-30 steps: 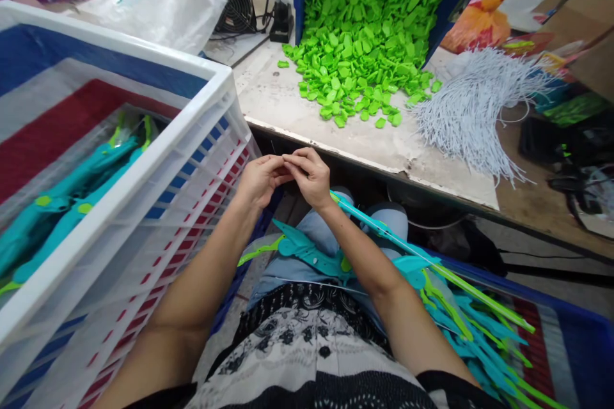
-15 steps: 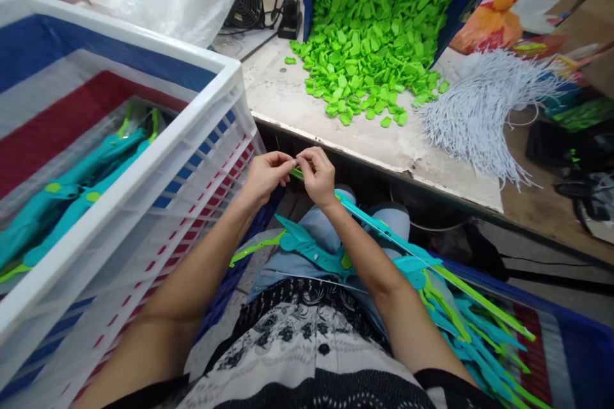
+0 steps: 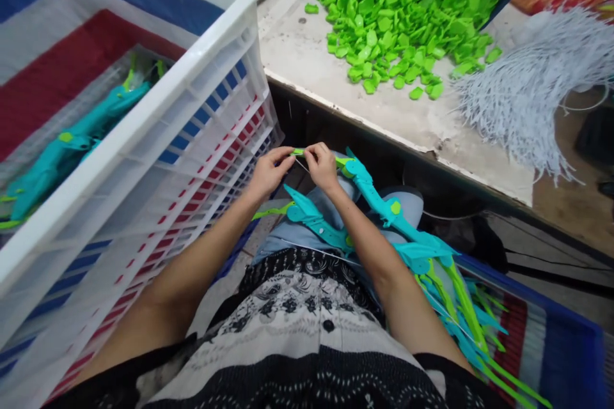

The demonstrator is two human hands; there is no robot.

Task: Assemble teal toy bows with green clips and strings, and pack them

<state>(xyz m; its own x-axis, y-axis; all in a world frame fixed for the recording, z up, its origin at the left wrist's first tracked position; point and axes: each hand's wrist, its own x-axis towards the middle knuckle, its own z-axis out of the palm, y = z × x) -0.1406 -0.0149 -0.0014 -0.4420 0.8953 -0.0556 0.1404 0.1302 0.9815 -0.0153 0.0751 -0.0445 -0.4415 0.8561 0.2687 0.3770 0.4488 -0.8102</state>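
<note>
Where behind right hand [image 3: 322, 167], green strip [image 3: 298, 152] hidden

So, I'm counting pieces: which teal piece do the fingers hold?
The upper teal piece over the knees: left hand and right hand hold its green end. The lower teal piece lies unheld.
</note>
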